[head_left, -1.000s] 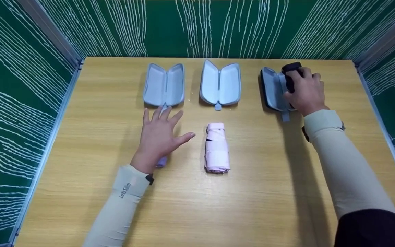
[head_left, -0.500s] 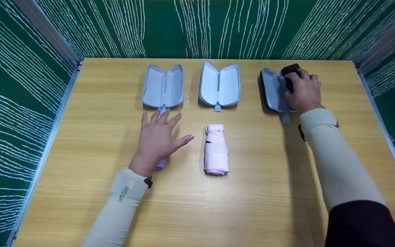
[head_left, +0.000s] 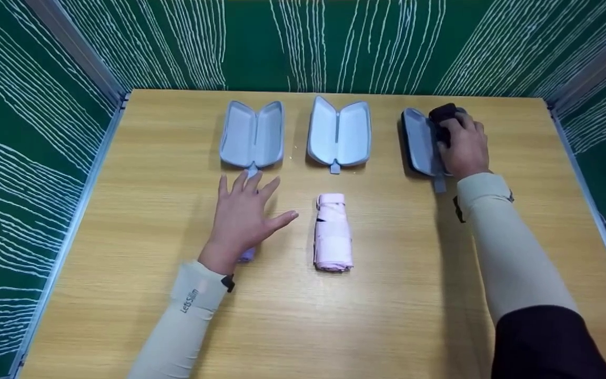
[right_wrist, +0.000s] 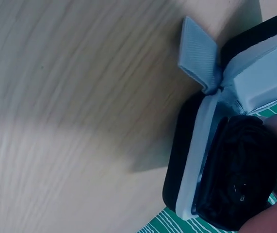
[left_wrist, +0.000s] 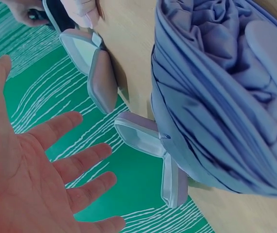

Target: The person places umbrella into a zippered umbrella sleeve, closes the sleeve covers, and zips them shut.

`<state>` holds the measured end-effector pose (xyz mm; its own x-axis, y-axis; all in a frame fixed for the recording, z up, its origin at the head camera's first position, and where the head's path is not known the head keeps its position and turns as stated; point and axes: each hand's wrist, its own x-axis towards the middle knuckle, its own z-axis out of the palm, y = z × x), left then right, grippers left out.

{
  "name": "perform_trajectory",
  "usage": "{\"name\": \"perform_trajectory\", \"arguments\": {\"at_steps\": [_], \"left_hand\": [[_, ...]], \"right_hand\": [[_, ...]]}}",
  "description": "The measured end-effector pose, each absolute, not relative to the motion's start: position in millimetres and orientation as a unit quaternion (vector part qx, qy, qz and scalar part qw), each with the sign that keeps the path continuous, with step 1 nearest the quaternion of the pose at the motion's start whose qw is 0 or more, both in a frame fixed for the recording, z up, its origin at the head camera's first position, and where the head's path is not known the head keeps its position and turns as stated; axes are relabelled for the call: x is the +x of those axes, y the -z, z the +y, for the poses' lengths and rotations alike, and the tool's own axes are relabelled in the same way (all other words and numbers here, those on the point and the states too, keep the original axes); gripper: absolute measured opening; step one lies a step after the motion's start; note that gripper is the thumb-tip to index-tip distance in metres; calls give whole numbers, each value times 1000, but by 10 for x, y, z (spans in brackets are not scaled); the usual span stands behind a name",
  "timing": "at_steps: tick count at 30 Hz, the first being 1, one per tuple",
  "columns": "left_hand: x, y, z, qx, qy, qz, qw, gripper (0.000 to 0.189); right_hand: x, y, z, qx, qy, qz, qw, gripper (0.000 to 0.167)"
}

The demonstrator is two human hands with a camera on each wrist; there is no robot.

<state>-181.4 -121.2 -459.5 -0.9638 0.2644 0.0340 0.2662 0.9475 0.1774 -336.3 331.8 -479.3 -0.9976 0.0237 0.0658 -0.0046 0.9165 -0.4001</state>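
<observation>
My right hand point(head_left: 466, 150) grips a black folded umbrella point(head_left: 442, 113) over the right half of a black case point(head_left: 420, 142) with a grey lining, its two halves spread apart. The right wrist view shows the rolled end of this umbrella sitting in that half, with my fingers at its side. My left hand point(head_left: 240, 218) is spread with straight fingers above a purple folded umbrella point(left_wrist: 216, 107), which it mostly hides in the head view. Between the hands lies a pink folded umbrella point(head_left: 333, 234), closed and pointing away from me.
Two light blue-grey cases, one at left point(head_left: 240, 134) and one in the middle point(head_left: 353, 134), lie unfolded near the back of the wooden table point(head_left: 376, 316). Green panels point(head_left: 261, 47) with white lines enclose the back and sides.
My right hand has moved slightly left and lower, bringing the black umbrella closer into the case half. My left hand stays spread in nearly the same place.
</observation>
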Motion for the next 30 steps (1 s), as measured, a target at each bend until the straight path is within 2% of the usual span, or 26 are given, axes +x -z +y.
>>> {"name": "perform_trajectory", "arguments": {"at_steps": [10, 16, 23, 26, 30], "left_hand": [[-1806, 4603, -1217, -138, 92, -986, 6, 93], [-1798, 4617, -1220, -140, 94, -986, 5, 91], [-1784, 4609, -1214, -139, 93, -986, 6, 91], [-1779, 4595, -1212, -138, 88, -987, 3, 92], [-1773, 4577, -1205, -138, 84, -987, -4, 93]], "right_hand": [[-3325, 4837, 3391, -47, -223, -973, -39, 57], [-3287, 4803, 3431, -38, -185, -981, -52, 56], [-3276, 4691, 3478, -34, -156, -981, -113, 62], [-3267, 4583, 3468, -22, -155, -983, -98, 60], [-3260, 4405, 3356, 2, -171, -985, -33, 58]]}}
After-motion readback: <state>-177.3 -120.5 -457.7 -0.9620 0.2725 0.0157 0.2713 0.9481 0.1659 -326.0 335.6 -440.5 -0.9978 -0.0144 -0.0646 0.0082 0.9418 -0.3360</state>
